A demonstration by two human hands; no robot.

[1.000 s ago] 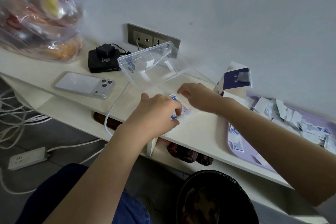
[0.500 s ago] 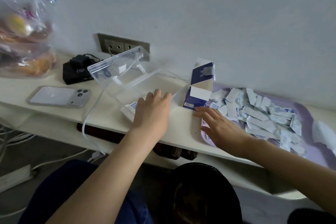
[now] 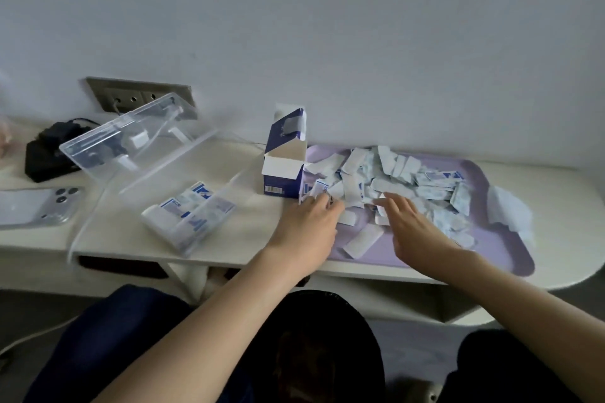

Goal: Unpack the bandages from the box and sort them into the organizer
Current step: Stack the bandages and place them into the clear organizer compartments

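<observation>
A clear plastic organizer (image 3: 209, 154) lies open on the white desk, its lid tilted up at the back, with a few stacked bandages (image 3: 193, 209) in its front part. An opened blue and white bandage box (image 3: 284, 157) stands upright right of it. Many loose wrapped bandages (image 3: 402, 177) are heaped on a lilac tray (image 3: 474, 258). My left hand (image 3: 311, 222) rests at the tray's left edge, fingertips pinching at a bandage by the box. My right hand (image 3: 406, 222) hovers over the pile with fingers spread, holding nothing.
A phone (image 3: 32, 206) lies face down at the left, with a black charger (image 3: 52, 150) and a wall socket plate (image 3: 137, 95) behind it. A white cable runs down the desk front. A crumpled white paper (image 3: 510, 216) sits at the tray's right end. A black bin stands below.
The view swung right. My left hand left the organizer and moved right to the tray's edge. My right hand shifted further onto the bandage pile.
</observation>
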